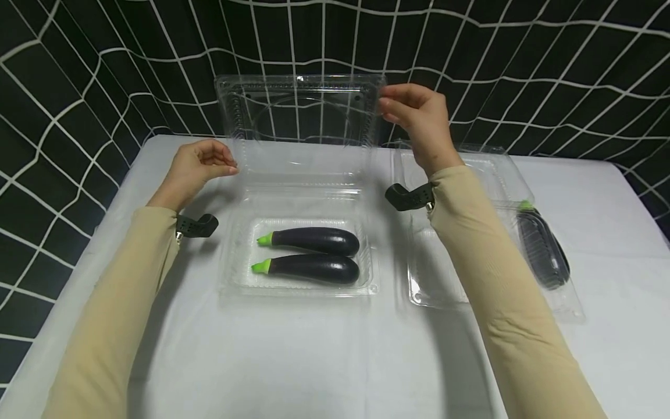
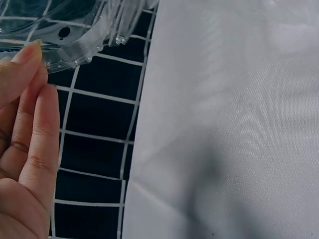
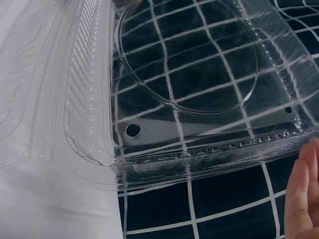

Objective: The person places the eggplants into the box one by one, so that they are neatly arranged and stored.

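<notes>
A clear plastic clamshell container [image 1: 235,285] lies unfolded on the table. Side by side in its base are two dark eggplants, the far eggplant [image 1: 319,240] and the near eggplant [image 1: 316,269], green stems pointing left. Its hinged lid [image 1: 298,82] stands raised at the back. My right hand [image 1: 419,116] pinches the lid's upper right edge between thumb and fingers. At the lid's left side, lower down, my left hand [image 1: 196,166] holds the edge by its fingertips; the left wrist view shows the thumb [image 2: 22,67] over the rim.
To the right, a second clear container [image 1: 413,291] lies with its lid raised, partly behind my right forearm. Beside it, a dark eggplant [image 1: 544,250] shows through clear plastic. A white cloth [image 1: 314,355] covers the table; a black, white-gridded curtain [image 1: 523,75] hangs behind.
</notes>
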`<state>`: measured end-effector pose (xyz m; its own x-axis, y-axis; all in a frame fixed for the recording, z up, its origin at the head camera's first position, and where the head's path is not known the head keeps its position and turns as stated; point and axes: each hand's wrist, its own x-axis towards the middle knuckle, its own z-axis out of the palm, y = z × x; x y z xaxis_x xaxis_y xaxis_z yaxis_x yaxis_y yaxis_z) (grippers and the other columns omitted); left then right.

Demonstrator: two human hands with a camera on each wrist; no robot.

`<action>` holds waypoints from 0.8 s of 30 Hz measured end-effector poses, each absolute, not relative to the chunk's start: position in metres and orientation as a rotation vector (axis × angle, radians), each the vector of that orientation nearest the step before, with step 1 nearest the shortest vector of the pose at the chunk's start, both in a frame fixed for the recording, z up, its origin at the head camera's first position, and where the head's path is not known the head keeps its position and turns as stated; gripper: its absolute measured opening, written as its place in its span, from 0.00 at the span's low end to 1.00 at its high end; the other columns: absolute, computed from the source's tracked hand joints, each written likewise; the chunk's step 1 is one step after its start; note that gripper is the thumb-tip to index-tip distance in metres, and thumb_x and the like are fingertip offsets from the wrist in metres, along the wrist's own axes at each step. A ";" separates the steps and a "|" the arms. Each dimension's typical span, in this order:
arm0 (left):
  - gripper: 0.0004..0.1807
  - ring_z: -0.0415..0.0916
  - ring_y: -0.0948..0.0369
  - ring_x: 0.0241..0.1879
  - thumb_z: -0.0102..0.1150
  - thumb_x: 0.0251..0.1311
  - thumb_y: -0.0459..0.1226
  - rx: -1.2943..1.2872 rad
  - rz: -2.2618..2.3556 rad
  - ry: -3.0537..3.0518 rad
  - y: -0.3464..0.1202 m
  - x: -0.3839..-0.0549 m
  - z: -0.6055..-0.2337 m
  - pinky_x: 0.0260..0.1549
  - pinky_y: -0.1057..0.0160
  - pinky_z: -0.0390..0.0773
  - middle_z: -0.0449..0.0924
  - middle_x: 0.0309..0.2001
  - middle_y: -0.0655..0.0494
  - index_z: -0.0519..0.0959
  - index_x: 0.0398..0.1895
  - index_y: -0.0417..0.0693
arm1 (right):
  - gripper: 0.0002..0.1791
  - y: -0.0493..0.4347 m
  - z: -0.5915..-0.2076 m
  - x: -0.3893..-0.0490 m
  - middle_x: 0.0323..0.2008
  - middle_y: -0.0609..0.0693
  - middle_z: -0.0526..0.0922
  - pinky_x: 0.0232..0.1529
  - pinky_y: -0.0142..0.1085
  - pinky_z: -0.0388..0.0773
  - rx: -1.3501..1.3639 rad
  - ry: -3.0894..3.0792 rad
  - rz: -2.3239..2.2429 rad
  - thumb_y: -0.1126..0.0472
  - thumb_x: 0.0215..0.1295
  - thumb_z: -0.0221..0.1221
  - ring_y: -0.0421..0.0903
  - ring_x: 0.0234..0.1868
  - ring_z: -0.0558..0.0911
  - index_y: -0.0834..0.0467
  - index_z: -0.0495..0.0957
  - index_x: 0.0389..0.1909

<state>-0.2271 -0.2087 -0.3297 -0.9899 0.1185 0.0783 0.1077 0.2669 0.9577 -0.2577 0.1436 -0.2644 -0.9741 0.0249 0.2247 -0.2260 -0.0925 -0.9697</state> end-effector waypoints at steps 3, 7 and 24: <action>0.09 0.78 0.68 0.30 0.65 0.51 0.22 0.228 1.835 2.556 -0.211 -0.227 -0.329 0.33 0.73 0.77 0.80 0.27 0.64 0.77 0.31 0.41 | 0.05 0.141 -0.263 -0.258 0.33 0.52 0.83 0.44 0.34 0.78 0.254 -1.974 2.212 0.73 0.58 0.62 0.44 0.34 0.81 0.63 0.83 0.34; 0.09 0.78 0.68 0.30 0.65 0.51 0.23 0.245 1.808 2.571 -0.212 -0.228 -0.327 0.34 0.73 0.77 0.80 0.28 0.64 0.76 0.33 0.39 | 0.06 0.142 -0.263 -0.259 0.34 0.52 0.82 0.43 0.33 0.78 0.269 -1.968 2.210 0.74 0.58 0.61 0.44 0.34 0.81 0.63 0.83 0.32; 0.08 0.77 0.62 0.41 0.56 0.64 0.37 0.181 1.835 2.590 -0.205 -0.246 -0.287 0.45 0.67 0.78 0.79 0.40 0.55 0.77 0.42 0.42 | 0.06 0.146 -0.264 -0.260 0.30 0.49 0.82 0.44 0.32 0.78 0.279 -2.064 2.053 0.75 0.58 0.61 0.42 0.34 0.81 0.62 0.83 0.32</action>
